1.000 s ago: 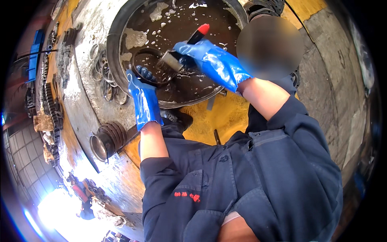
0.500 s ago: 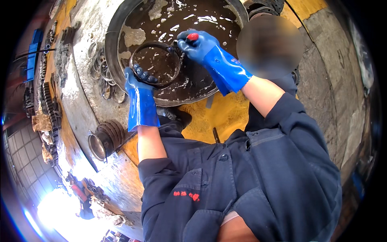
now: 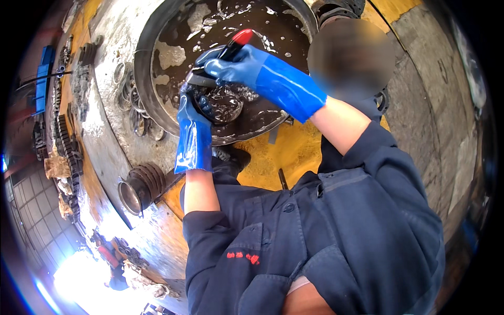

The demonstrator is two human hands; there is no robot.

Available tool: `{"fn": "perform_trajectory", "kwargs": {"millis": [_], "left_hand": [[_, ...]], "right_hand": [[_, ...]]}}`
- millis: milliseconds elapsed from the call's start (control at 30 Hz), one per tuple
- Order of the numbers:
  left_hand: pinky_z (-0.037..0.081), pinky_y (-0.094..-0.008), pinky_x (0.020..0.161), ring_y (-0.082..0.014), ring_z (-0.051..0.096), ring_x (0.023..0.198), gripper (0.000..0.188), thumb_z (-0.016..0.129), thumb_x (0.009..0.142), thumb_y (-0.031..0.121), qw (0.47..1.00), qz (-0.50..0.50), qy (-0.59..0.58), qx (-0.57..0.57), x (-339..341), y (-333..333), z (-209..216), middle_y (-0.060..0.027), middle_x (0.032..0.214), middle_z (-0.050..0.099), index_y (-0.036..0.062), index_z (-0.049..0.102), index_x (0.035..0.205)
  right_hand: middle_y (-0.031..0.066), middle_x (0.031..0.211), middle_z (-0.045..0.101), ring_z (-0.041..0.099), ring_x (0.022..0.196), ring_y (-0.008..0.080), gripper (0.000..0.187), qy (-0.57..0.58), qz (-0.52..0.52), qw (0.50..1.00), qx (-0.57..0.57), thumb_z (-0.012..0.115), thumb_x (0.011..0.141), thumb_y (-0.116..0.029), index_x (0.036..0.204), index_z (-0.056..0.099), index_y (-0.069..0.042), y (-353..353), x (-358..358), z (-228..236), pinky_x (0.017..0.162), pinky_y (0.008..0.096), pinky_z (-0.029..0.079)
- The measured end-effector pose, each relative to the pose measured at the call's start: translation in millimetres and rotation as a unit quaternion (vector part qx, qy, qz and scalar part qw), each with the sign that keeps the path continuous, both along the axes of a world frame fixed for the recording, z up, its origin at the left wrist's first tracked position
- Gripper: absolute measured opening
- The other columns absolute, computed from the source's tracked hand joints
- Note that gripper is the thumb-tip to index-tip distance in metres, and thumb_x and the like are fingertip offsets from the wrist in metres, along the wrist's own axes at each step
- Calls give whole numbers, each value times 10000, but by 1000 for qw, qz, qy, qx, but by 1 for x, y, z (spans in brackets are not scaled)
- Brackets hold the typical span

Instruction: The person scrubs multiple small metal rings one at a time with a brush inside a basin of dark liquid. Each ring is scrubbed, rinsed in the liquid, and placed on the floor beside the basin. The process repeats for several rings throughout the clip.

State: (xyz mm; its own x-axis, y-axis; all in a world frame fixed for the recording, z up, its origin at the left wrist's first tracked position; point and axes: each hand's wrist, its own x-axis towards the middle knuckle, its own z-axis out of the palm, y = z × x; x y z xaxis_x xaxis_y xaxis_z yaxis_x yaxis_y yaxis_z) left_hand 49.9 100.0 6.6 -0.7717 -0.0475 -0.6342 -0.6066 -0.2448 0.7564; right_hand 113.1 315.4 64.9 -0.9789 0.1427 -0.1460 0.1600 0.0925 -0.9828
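Observation:
Over a wide round tub [image 3: 145,89] of dark, foamy liquid, my left hand [image 3: 195,111], in a blue rubber glove, is closed round a dark metal ring [image 3: 231,119]. The ring is tilted, and its lower part is at the liquid. In my right hand [image 3: 234,67], gloved the same way, is a brush whose black handle [image 3: 231,49] ends in a red tip. Its head [image 3: 201,79] lies against the upper side of the ring near my left fingers. My right glove hides part of the ring and of the brush.
Several thin metal rings [image 3: 137,113] lie left of the tub. A stack of ribbed rings [image 3: 140,186] rests on its side at the lower left. Dark round parts [image 3: 338,9] are beyond the tub at the right. Yellow floor [image 3: 286,147] shows below the tub.
My right hand has moved left with the brush, from the ring's right side to its upper left. The ring has tilted and moved slightly right and down.

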Motion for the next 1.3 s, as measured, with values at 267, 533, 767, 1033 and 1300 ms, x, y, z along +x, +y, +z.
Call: {"fn": "perform_trajectory", "kwargs": {"millis": [267,533,767,1033,1300], "left_hand": [[337,-291,456,-143,424,480,489,569,1034,647,997,-61,6,55,1,-1,11,24,604,503,183,618,888],[327,-340,463,-164,423,465,506,590,1001,680,990,-45,90,102,-11,-10,29,24,571,502,199,623,849],[324,-362,500,-191,388,485,510,548,1028,665,989,-4,126,75,-15,-14,43,27,588,470,192,602,846],[294,-316,503,-115,323,477,416,538,1079,535,973,-9,121,198,-15,-14,69,81,565,376,219,575,810],[301,-269,497,-77,375,473,393,505,1096,485,873,-175,74,449,-13,-13,44,105,566,465,212,604,830]], "right_hand": [[62,984,770,673,861,140,399,1,-135,979,-150,727,1009,-393,1180,764,-35,22,-2,-30,799,333,541],[61,898,744,664,777,150,360,-201,-208,933,-212,715,1007,-363,1068,760,-11,20,27,-27,704,328,524],[83,842,738,697,749,181,319,-201,-172,912,-314,692,998,-322,1036,738,-9,4,18,-58,663,326,527],[51,804,702,640,759,152,368,-175,-167,960,-142,652,979,-393,993,744,-38,21,-3,-55,715,326,504],[63,863,722,625,751,149,391,-114,-172,945,-252,673,1000,-403,1072,749,-27,16,0,-37,709,332,505]]}}
